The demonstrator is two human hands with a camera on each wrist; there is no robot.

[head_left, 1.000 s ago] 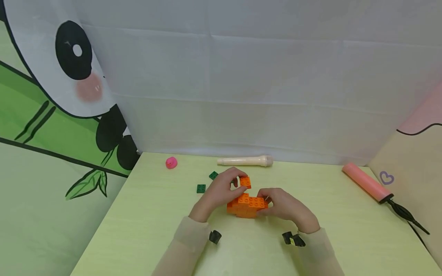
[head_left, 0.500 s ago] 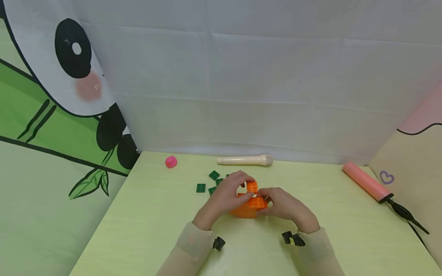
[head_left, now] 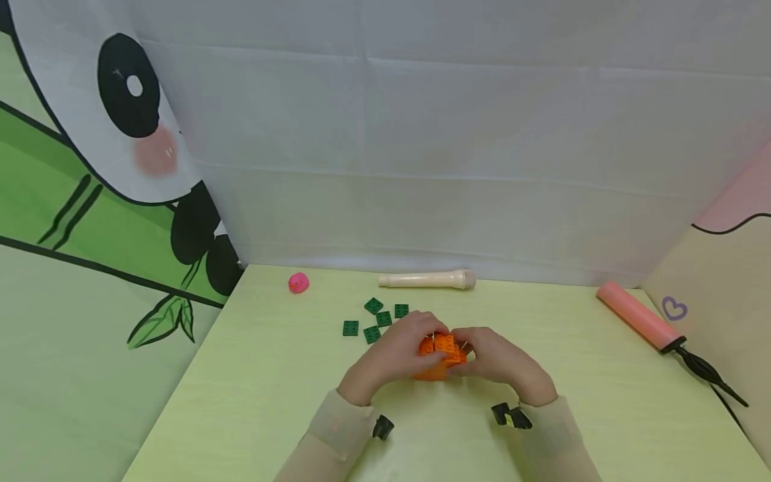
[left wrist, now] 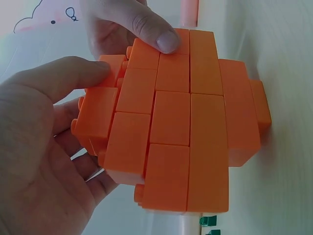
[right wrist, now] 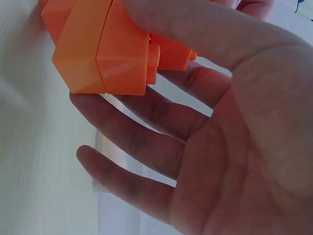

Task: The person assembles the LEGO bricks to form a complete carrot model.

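On table (head_left: 253, 402), near middle: right hand (head_left: 502, 361), part-curled, grips orange brick assembly (left wrist: 168, 117) at 3 o'clock. Left hand (head_left: 391, 351), from 9 o'clock, pinches small orange brick (head_left: 444, 343) on top. Judged step: seating it; next calls for firm downward press. Green bricks (head_left: 383, 318): 10 o'clock.

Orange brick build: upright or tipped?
Upright. The orange brick build shows studs facing up in the head view; its layers run roughly parallel to the tabletop in the left wrist view.

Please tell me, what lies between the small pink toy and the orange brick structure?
The head view shows scattered green toy bricks first, then the left hand.
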